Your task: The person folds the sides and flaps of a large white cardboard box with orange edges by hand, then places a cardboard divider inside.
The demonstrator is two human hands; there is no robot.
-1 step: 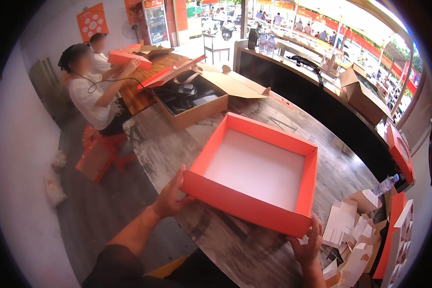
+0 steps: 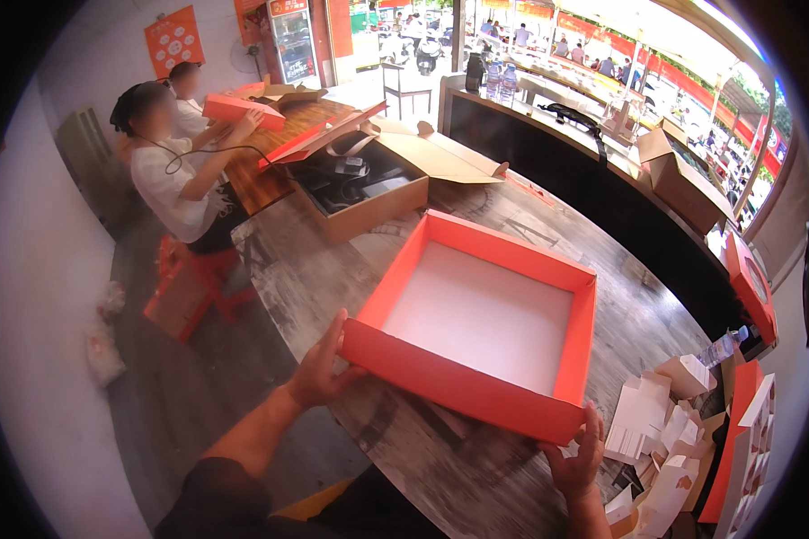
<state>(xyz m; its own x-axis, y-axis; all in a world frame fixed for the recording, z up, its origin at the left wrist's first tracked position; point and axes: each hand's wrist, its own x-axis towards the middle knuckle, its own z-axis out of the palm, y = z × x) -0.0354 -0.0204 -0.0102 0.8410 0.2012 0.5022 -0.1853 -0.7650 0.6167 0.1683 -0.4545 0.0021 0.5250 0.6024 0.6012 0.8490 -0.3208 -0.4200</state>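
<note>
A shallow, open-topped orange box (image 2: 463, 388) with a white inside lies in front of me on the grey wood-patterned table (image 2: 288, 269). Its inside holds nothing that I can see. My left hand (image 2: 322, 366) grips the near left corner, fingers along the outer wall and thumb low at the front face. At the near right corner my right hand (image 2: 577, 454) holds the box, its fingers up against the side and its thumb by the lower front edge. Whether the box's base is lifted a little off the table, I cannot tell.
Beyond it stands an open brown carton (image 2: 368, 205) with dark contents and a cable. Folded white card pieces (image 2: 661, 422) pile up at the right, near a plastic bottle (image 2: 722, 346). Two people sit at the far left; one holds an orange box (image 2: 243, 111).
</note>
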